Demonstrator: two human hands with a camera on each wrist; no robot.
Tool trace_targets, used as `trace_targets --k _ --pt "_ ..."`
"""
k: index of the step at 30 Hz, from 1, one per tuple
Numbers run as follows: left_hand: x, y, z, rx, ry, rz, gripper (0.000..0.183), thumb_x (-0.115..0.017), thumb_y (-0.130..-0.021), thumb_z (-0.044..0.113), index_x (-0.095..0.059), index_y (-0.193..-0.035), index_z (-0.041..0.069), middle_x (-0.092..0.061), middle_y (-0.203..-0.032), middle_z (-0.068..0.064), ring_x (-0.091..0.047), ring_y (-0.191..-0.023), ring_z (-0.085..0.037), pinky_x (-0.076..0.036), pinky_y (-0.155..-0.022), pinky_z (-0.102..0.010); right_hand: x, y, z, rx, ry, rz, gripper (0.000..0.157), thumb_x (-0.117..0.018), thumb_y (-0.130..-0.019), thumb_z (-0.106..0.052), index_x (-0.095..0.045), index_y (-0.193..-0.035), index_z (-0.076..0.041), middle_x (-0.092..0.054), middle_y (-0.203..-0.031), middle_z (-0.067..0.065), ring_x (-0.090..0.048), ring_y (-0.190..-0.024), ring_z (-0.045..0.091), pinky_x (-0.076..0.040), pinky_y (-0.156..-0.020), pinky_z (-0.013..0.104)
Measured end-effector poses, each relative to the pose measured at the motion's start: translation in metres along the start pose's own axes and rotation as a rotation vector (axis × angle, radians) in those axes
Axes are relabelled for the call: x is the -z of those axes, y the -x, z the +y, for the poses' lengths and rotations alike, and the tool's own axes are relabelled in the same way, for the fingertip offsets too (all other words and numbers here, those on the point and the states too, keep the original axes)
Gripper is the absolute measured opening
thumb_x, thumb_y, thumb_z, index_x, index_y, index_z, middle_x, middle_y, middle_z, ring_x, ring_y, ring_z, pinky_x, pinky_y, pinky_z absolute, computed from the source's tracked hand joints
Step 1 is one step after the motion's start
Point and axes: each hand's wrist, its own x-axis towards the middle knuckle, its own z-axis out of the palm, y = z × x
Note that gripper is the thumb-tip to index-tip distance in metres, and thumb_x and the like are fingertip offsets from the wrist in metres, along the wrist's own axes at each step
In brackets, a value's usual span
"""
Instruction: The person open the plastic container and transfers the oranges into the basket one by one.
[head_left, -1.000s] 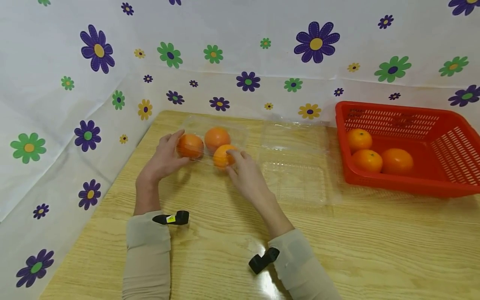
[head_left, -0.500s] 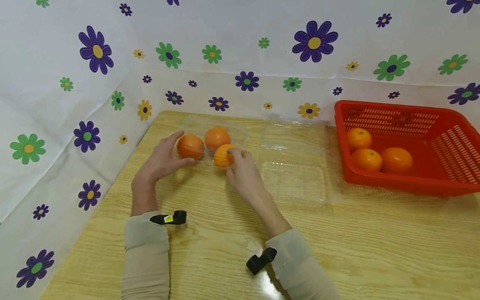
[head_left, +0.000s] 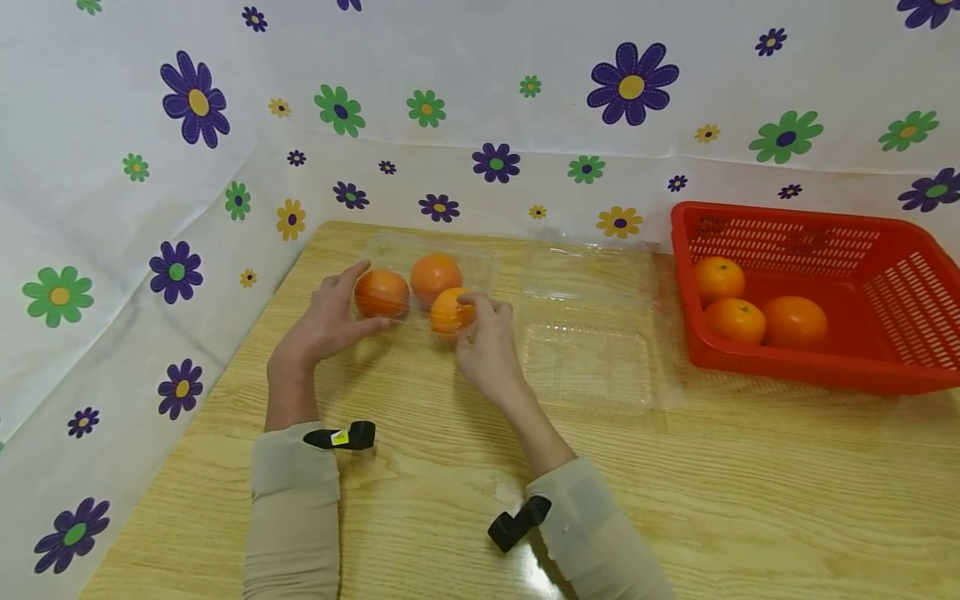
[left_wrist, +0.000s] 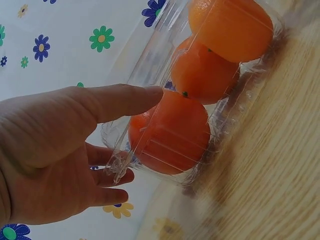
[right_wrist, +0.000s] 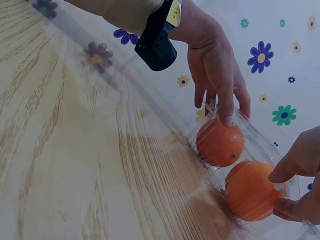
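Wooden table (head_left: 420, 517): right fingers (right_wrist: 292, 207) pinching orange (head_left: 443, 313) in clear box (left_wrist: 151, 64); left fingers (left_wrist: 111, 196) wide; yellow label (right_wrist: 174, 13) unreadable.

On the table (head_left: 420, 508) we have, at left, a loaded container (head_left: 480, 265): the left orange (head_left: 382, 294) at one end, the rear orange (head_left: 437, 278) behind and to its right, the near orange (head_left: 447, 313) in front and further right. The left hand (head_left: 318, 323) is at that container's left end — the right hand (head_left: 491, 350) is on the near orange. Further right we find a second container (head_left: 588, 362), then a basket (head_left: 810, 367). In it, two oranges (head_left: 734, 322) sit by the left wall, one behind the other, a third orange (head_left: 795, 323) beside them. Cloth (head_left: 457, 71) hangs behind.
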Motion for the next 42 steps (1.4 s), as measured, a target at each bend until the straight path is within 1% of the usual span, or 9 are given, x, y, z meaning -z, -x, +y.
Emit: trace_targets --k 4,8,12,15,19,23,28,33,42 --pt "-0.001 0.000 0.001 0.008 -0.016 -0.005 0.091 -0.068 -0.093 0.034 -0.008 -0.161 0.020 -0.016 -0.156 -0.032 -0.024 -0.140 -0.051 -0.025 -0.107 -0.072 -0.004 -0.001 0.000 -0.025 -0.049 0.043 0.046 -0.053 -0.085 0.015 -0.056 -0.128 -0.001 -0.044 -0.126 0.028 -0.054 -0.110 0.037 -0.051 -0.085 0.042" --pt "-0.004 0.002 0.000 0.020 -0.016 -0.009 0.092 -0.066 -0.095 0.037 -0.005 -0.161 0.021 -0.015 -0.156 -0.032 -0.024 -0.139 -0.051 -0.026 -0.107 -0.072 -0.010 -0.001 0.001 -0.046 -0.123 0.085 0.048 -0.049 -0.085 0.017 -0.056 -0.129 -0.001 -0.043 -0.131 0.028 -0.052 -0.110 0.035 -0.049 -0.082 0.038" --pt "-0.005 0.004 0.000 0.025 -0.026 -0.011 0.091 -0.064 -0.095 0.038 -0.004 -0.161 0.019 -0.014 -0.156 -0.032 -0.024 -0.139 -0.051 -0.026 -0.107 -0.071 -0.015 -0.001 0.002 -0.063 -0.177 0.112 0.048 -0.047 -0.085 0.017 -0.057 -0.129 -0.002 -0.042 -0.136 0.027 -0.051 -0.099 0.029 -0.045 -0.077 0.032" --pt "-0.006 0.004 0.000 0.021 -0.038 -0.010 0.091 -0.063 -0.096 0.040 -0.003 -0.161 0.019 -0.014 -0.156 -0.033 -0.024 -0.138 -0.052 -0.027 -0.106 -0.071 -0.017 -0.002 0.004 -0.052 -0.173 0.144 0.047 -0.048 -0.085 0.017 -0.057 -0.127 -0.002 -0.048 -0.135 0.022 -0.051 -0.088 0.023 -0.043 -0.073 0.028" --pt "-0.007 0.003 0.003 0.015 -0.054 -0.004 0.091 -0.063 -0.096 0.042 -0.003 -0.161 0.018 -0.014 -0.155 -0.033 -0.023 -0.138 -0.051 -0.028 -0.106 -0.071 -0.019 -0.004 0.007 -0.037 -0.167 0.160 0.046 -0.047 -0.088 0.016 -0.055 -0.129 -0.002 -0.059 -0.111 0.016 -0.047 -0.071 0.016 -0.041 -0.065 0.026" --pt "-0.007 0.002 0.005 0.021 -0.068 0.001 0.091 -0.061 -0.097 0.043 -0.002 -0.161 0.018 -0.014 -0.155 -0.033 -0.023 -0.138 -0.051 -0.028 -0.107 -0.070 -0.022 -0.005 0.009 -0.050 -0.176 0.163 0.046 -0.043 -0.091 0.015 -0.053 -0.132 -0.004 -0.056 -0.094 0.016 -0.045 -0.068 0.014 -0.040 -0.064 0.027" --pt "-0.007 0.001 0.006 0.027 -0.077 -0.008 0.090 -0.060 -0.098 0.043 -0.001 -0.161 0.017 -0.013 -0.155 -0.033 -0.021 -0.139 -0.050 -0.027 -0.108 -0.069 -0.027 -0.005 0.010 -0.052 -0.191 0.217 0.047 -0.041 -0.090 0.016 -0.054 -0.131 -0.004 -0.059 -0.111 0.016 -0.051 -0.080 0.020 -0.044 -0.074 0.032" --pt "-0.007 0.001 0.007 0.030 -0.084 -0.010 0.088 -0.059 -0.099 0.040 -0.002 -0.161 0.016 -0.013 -0.154 -0.033 -0.022 -0.139 -0.050 -0.027 -0.108 -0.068 -0.032 -0.005 0.012 -0.025 -0.191 0.249 0.047 -0.044 -0.088 0.015 -0.051 -0.131 -0.002 -0.052 -0.127 0.019 -0.049 -0.093 0.025 -0.044 -0.082 0.035" --pt "-0.006 0.001 0.011 0.026 -0.068 0.002 0.086 -0.061 -0.098 0.037 -0.006 -0.160 0.015 -0.013 -0.155 -0.033 -0.022 -0.139 -0.051 -0.026 -0.109 -0.068 -0.041 -0.006 0.019 -0.010 -0.215 0.252 0.050 -0.051 -0.087 0.010 -0.041 -0.134 -0.005 -0.034 -0.139 0.020 -0.050 -0.093 0.023 -0.046 -0.080 0.029"
